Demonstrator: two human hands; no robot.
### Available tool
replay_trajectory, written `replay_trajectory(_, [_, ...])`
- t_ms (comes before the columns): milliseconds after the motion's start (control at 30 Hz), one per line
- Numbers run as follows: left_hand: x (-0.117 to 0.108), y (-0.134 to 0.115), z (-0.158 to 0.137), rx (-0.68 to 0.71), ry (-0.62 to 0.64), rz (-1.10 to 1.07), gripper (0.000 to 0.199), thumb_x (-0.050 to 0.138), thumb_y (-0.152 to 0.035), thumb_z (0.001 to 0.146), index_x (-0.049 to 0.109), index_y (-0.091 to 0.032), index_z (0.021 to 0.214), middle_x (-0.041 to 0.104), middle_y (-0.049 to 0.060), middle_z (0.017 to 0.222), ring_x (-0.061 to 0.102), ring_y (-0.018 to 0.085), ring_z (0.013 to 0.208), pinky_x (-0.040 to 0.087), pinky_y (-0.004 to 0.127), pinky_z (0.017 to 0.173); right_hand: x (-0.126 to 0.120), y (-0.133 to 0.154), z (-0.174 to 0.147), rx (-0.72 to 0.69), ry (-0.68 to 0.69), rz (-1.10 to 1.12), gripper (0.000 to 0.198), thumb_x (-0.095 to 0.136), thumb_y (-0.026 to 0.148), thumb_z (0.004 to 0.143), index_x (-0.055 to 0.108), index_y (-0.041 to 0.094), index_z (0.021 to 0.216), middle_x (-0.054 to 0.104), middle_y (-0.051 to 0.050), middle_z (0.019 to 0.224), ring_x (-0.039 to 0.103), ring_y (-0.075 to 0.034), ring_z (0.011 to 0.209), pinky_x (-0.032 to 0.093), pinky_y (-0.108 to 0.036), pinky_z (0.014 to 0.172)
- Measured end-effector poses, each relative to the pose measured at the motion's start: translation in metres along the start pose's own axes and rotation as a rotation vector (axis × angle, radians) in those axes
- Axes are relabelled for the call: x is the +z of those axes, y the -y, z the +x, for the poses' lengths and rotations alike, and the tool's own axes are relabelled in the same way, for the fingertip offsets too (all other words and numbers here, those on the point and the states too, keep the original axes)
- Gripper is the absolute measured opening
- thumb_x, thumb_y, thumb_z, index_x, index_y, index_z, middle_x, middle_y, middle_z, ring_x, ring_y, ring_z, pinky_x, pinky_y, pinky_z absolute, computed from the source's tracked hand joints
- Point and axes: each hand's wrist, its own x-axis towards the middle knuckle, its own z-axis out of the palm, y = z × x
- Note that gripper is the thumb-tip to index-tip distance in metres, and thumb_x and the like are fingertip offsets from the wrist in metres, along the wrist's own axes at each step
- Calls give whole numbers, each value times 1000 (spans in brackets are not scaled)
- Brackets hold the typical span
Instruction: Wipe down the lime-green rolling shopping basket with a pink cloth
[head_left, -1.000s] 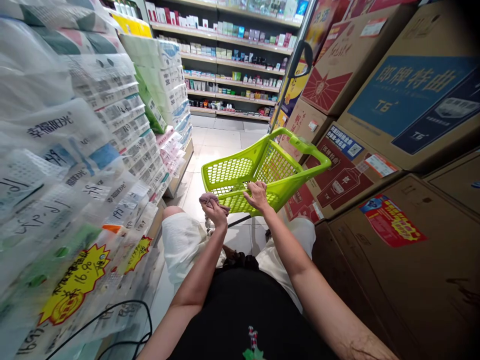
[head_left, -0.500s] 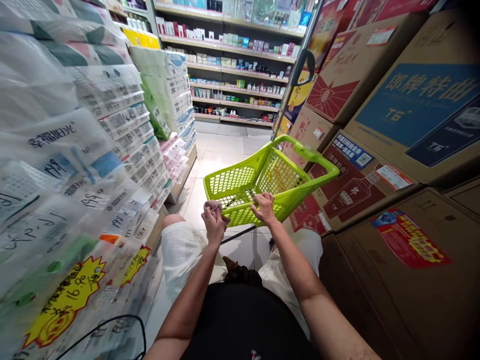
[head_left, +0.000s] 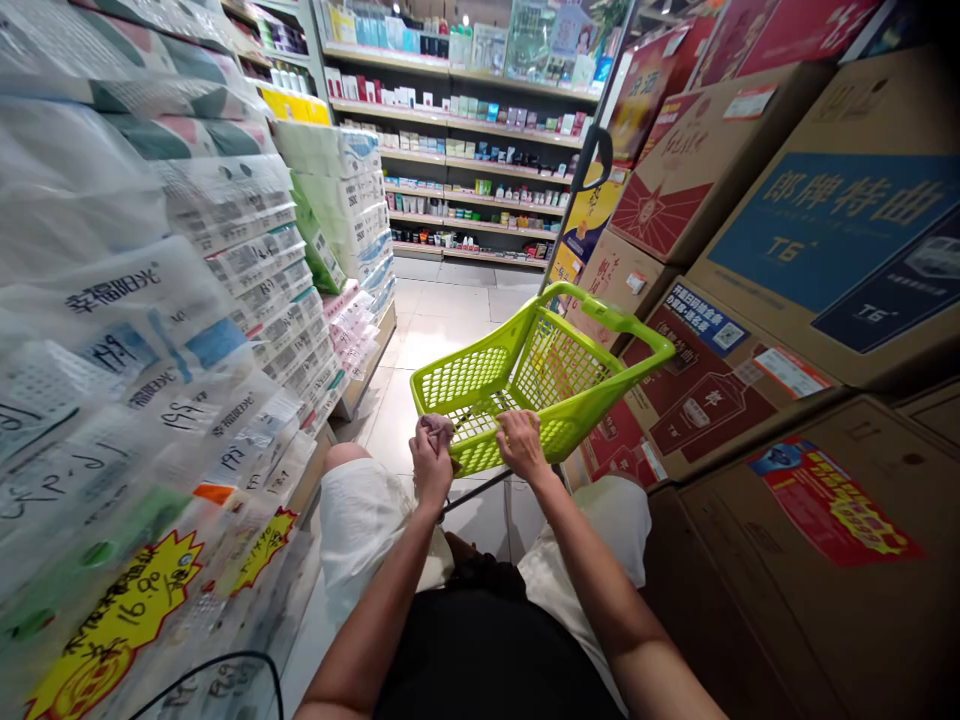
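A lime-green plastic shopping cart (head_left: 566,385) with latticed sides stands in front of my knees, its handle toward the right. My left hand (head_left: 433,462) is closed around a crumpled greyish-pink cloth (head_left: 436,428) at the cart's near left corner. Farther right, my right hand (head_left: 523,445) grips the cart's near rim, fingers curled over the edge. The basket's floor shows through the open top with no goods visible on it.
Packs of tissue paper (head_left: 247,250) are stacked high on the left, with yellow price signs (head_left: 124,620). Cardboard cartons (head_left: 817,220) wall the right side. Shelves of small boxes and bottles (head_left: 457,110) cross the back. A tiled floor (head_left: 435,310) runs between. A black handle (head_left: 598,160) rises behind the cart.
The view has tilted up slightly, so the scene sits a little lower. My right hand has shifted slightly left along the rim; my left hand stays at the corner with the cloth.
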Motion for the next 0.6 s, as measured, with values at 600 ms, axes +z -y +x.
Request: replay_trajectory(600, [5, 2, 75, 6, -10, 117, 35, 62, -31, 94, 62, -18, 127, 60, 17, 118, 62, 33, 112, 50, 48, 102, 7, 24, -13, -7, -39, 122, 17, 47, 25, 93, 49, 25, 76, 59, -4, 81, 53, -25, 91, 37, -41, 94])
